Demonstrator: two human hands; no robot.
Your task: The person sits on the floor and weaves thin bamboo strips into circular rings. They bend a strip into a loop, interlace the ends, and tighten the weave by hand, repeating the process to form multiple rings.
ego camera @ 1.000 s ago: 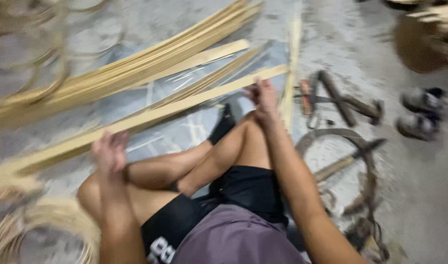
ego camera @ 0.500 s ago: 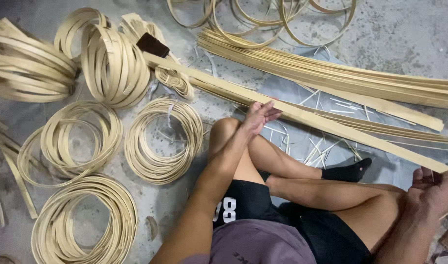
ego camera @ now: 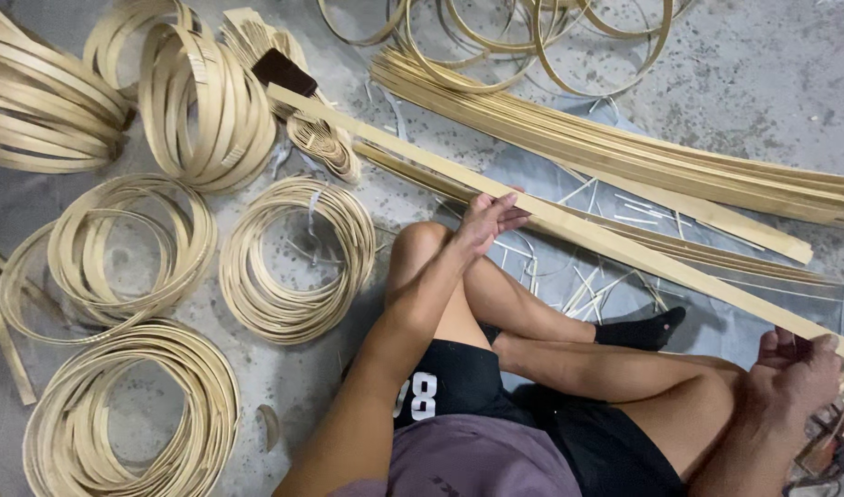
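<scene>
Diagonally across the view runs a long, flat, pale yellow bamboo strip [ego camera: 588,235], its long axis going from the upper left, where its far end lies beside a small dark brown block [ego camera: 284,72], down to the lower right edge. It looks straight, smooth and even in width, lighter than the grey concrete floor [ego camera: 753,74] beneath it. The left hand [ego camera: 489,221] rests on the strip near its middle, above the bent knee, fingers [ego camera: 512,219] curled together over the strip's near edge. The right hand [ego camera: 799,368] grips the strip's lower right part, fingers clamped around it. Behind the strip lies a bundle of similar long bamboo slats [ego camera: 643,152], pointing roughly the same way. To the left, several round coils of thin bamboo strips [ego camera: 298,262] lie flat on the floor, well apart from both hands. A black sock [ego camera: 643,329] covers the foot below the strip.
</scene>
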